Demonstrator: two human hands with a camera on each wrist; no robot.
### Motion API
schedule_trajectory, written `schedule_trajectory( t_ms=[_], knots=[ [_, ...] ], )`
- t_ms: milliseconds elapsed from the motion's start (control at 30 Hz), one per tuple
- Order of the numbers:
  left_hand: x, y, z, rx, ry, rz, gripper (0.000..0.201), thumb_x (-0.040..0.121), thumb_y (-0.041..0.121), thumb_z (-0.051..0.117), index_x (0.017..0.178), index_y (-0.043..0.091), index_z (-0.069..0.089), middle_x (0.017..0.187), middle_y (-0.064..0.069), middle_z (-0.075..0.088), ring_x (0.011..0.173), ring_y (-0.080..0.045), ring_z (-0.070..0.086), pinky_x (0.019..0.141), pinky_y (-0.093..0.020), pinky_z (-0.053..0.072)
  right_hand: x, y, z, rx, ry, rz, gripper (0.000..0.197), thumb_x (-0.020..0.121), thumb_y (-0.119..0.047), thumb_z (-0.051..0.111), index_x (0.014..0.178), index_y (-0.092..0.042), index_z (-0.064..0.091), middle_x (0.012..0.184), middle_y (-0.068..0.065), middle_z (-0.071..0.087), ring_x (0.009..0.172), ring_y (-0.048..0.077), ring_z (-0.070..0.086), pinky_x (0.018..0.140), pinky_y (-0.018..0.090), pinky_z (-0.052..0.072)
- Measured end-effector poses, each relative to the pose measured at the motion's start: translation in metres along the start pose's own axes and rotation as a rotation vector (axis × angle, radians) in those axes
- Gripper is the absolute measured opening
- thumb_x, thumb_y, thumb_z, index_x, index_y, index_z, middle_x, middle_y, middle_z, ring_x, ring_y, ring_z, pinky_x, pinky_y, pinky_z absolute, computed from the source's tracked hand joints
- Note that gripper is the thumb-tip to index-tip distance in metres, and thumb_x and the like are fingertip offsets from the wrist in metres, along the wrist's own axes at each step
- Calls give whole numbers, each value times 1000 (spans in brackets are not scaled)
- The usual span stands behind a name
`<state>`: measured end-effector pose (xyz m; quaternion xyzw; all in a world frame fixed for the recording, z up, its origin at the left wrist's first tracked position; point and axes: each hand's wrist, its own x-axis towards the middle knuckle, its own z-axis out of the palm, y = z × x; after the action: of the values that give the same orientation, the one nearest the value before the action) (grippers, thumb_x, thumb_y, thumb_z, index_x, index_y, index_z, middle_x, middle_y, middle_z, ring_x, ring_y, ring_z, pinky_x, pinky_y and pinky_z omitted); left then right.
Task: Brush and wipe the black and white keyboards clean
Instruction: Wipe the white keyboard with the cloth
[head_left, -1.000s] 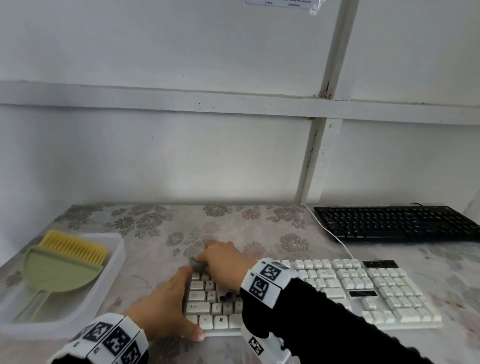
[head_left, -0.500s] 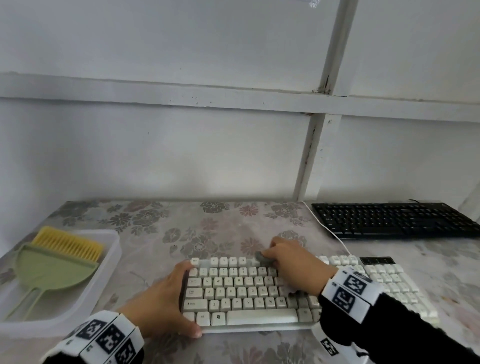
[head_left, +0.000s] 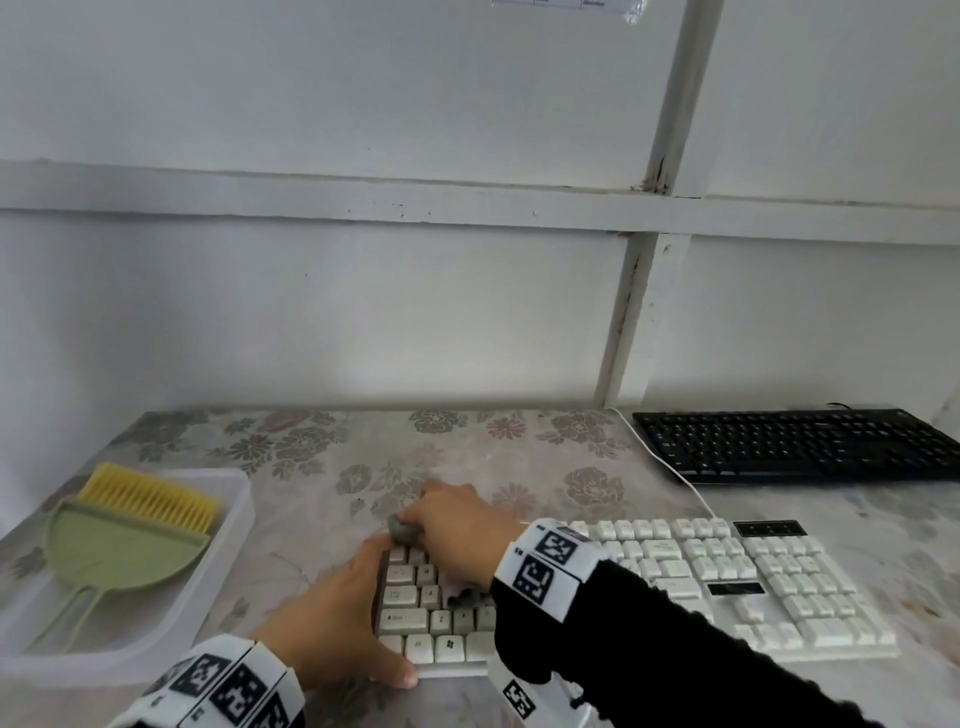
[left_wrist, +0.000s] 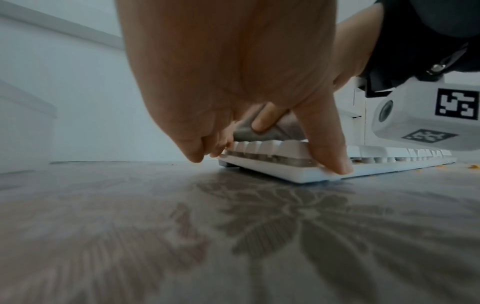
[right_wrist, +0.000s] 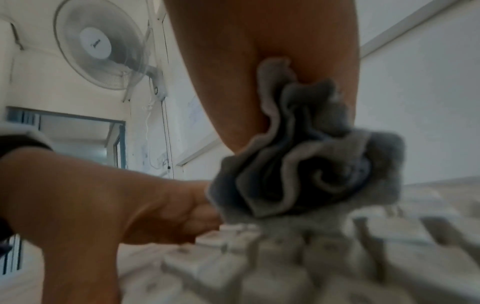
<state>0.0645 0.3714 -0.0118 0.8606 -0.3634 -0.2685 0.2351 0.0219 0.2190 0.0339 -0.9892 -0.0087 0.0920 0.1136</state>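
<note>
Wiping white keyboard (head_left: 675, 577), lower centre: right hand (head_left: 457, 525) grips cloth (head_left: 404, 531), left hand (head_left: 337, 618) pinches its end; next, black keyboard (head_left: 795, 444).

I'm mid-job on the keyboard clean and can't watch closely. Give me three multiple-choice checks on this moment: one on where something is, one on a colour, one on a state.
1. Where is the brush?
A. in the clear tray at the table's left
B. on the black keyboard
C. in the left hand

2. What colour is the cloth on the keys?
A. red
B. grey
C. yellow

3. What is the left hand doing?
A. hanging off the table
B. lifting the dustpan
C. holding the white keyboard's left end

Answers:
1 A: the yellow-bristled brush lies with the green dustpan in the tray.
2 B: the right hand grips a bunched grey cloth.
3 C: the left hand has its thumb on the front edge of the white keyboard and fingers at its back edge.
</note>
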Motion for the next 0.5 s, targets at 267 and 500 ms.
schedule_trajectory(
  t_ms=[267,500],
  knots=[
    [-3,2,3,33,28,-31,113,50,46,82,135,38,9,126,16,44,111,-5,46,97,-23,38,-41,58,14,59,116,101,23,96,-7,44,88,-22,60,97,-3,42,100,24,46,90,33,41],
    [-2,2,2,44,7,-57,118,48,48,82,137,38,5,127,13,45,111,-7,48,99,-24,39,-72,120,12,46,145,265,19,96,-13,49,83,-12,64,90,-6,41,87,16,49,83,19,40]
  ],
)
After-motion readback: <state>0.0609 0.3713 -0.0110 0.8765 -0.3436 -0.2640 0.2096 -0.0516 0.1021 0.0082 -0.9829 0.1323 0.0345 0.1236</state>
